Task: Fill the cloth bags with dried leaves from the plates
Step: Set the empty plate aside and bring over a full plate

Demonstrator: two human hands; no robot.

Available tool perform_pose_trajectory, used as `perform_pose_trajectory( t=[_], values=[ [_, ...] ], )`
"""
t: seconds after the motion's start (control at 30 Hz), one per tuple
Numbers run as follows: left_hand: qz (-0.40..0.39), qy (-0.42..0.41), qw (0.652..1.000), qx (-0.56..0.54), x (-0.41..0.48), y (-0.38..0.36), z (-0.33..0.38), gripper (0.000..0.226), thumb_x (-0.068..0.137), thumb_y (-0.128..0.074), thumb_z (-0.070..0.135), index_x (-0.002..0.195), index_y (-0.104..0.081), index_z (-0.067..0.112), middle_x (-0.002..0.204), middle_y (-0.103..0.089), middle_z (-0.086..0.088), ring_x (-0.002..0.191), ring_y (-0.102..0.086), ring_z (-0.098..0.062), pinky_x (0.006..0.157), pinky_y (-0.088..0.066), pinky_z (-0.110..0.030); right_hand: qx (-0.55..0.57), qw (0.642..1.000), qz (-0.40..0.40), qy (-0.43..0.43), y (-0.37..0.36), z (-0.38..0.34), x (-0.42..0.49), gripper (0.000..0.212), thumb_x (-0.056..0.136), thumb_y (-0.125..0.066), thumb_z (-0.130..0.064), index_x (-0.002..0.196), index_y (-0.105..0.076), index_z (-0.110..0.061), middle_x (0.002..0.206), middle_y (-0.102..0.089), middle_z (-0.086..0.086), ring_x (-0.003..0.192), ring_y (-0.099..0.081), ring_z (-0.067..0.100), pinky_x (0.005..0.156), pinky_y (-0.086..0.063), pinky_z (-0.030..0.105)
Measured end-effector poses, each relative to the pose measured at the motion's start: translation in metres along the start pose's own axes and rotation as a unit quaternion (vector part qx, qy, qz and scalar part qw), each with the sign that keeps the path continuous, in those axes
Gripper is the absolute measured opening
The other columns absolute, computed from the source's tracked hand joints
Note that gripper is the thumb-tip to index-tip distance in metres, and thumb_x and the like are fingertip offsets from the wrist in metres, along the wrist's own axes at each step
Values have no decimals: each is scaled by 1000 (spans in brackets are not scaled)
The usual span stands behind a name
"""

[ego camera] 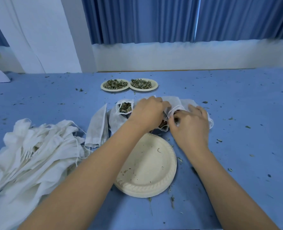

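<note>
- fingers [162, 105] of the left hand [147, 112] are curled down onto the cloth bag [172, 102] and grip its left side; the tips are tucked into the cloth and mostly hidden.
- fingers [173, 121] of the right hand [189, 127] are bent and pinched together at the bag's near end, on cloth or on the thin drawstring [175, 108]; i cannot tell which.
- the bag lies between the two sets of fingers and touches both. its long axis runs away from the person, with the closed end beyond the fingertips.
- its mouth seems to face the near side, where dark dried leaves [164, 125] show just under the right fingertips.
- as a judgement, the coming move turns on that mouth sitting between the two grips; both hands are equally near it, so neither has to reach.
- just left of the left knuckles, a filled bag [125, 107] stands open with leaves showing.
- well beyond all the fingertips, the far left plate [103, 86] and far right plate [156, 85] touch each other, and both are heaped with leaves.
- on the near side of the fingers, under the wrists, lies the emptied plate [154, 180], holding only crumbs.
- well apart to the left of the left fingers lies the pile of empty bags [34, 146].
</note>
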State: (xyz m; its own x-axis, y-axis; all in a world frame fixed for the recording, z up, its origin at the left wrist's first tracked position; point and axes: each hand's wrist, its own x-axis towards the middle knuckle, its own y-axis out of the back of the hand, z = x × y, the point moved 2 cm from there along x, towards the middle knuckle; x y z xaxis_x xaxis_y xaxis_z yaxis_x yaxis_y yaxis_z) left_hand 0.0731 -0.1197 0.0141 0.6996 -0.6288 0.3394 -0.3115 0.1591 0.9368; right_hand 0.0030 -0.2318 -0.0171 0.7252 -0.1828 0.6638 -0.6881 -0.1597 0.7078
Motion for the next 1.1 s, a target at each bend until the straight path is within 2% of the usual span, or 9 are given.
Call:
perform_pose_trajectory(
  t=[0.07,0.17,0.37,0.47,0.57,0.7,0.8,0.93,1.1],
  values=[
    [85,22,996,14,8,15,-12,35,94,-47,17,125,-60,25,114,-64,0,107,-58,-23,74,-41,-32,17,998,58,-13,19,-6,4,40,90,-51,-20,55,-65,-10,60,-67,7,103,-63,30,102,-29,37],
    [100,84,991,1,27,32,-45,29,95,-46,19,118,-63,23,112,-66,-1,106,-58,-24,73,-41,-31,27,992,125,-9,41,-20,21,38,85,-51,-23,51,-61,-10,54,-63,6,73,-59,29,83,-35,38],
    [-78,163,983,25,65,16,-119,34,98,-43,7,126,-59,19,130,-55,-10,115,-54,-30,86,-47,-40,70,992,-109,-4,-4,-36,117,29,89,-52,-19,80,-69,2,73,-64,19,72,-57,33,59,-41,35],
    [-144,180,973,20,78,-8,-149,38,98,-45,3,130,-58,17,135,-54,-10,117,-55,-31,95,-48,-40,96,966,-240,23,-55,-42,164,25,86,-50,-8,90,-68,9,81,-64,24,76,-59,33,70,-50,39],
    [-170,196,966,-4,94,-36,-174,33,97,-53,7,129,-60,12,134,-57,-10,119,-56,-28,97,-47,-35,64,943,-323,48,-103,-44,199,25,90,-51,-5,105,-69,4,108,-68,21,103,-61,31,84,-46,31],
    [-215,169,961,-38,115,-67,-188,38,98,-55,11,136,-55,10,139,-53,-11,126,-50,-26,104,-40,-33,0,923,-380,70,-158,-41,225,30,91,-48,-1,116,-65,3,120,-64,20,114,-57,33,89,-46,32],
    [-228,133,961,-80,127,-86,-192,45,99,-44,3,141,-49,18,143,-48,-11,128,-47,-28,103,-39,-34,-41,909,-406,85,-192,-39,230,18,91,-50,-5,96,-67,-1,93,-64,15,88,-54,30,69,-44,29],
    [-242,91,964,-71,136,-108,-195,49,97,-39,1,138,-54,23,139,-51,-10,124,-50,-29,100,-41,-36,-68,904,-411,94,-222,-36,228,12,90,-57,-9,102,-56,-11,104,-55,13,89,-45,21,78,-42,31],
    [-206,119,968,-77,142,-117,-196,25,93,-46,-4,107,-66,-3,118,-61,-21,106,-58,-34,87,-43,-37,-98,908,-392,108,-224,-32,223,17,84,-59,-9,101,-60,-11,101,-60,7,89,-54,24,69,-41,29]
  ],
)
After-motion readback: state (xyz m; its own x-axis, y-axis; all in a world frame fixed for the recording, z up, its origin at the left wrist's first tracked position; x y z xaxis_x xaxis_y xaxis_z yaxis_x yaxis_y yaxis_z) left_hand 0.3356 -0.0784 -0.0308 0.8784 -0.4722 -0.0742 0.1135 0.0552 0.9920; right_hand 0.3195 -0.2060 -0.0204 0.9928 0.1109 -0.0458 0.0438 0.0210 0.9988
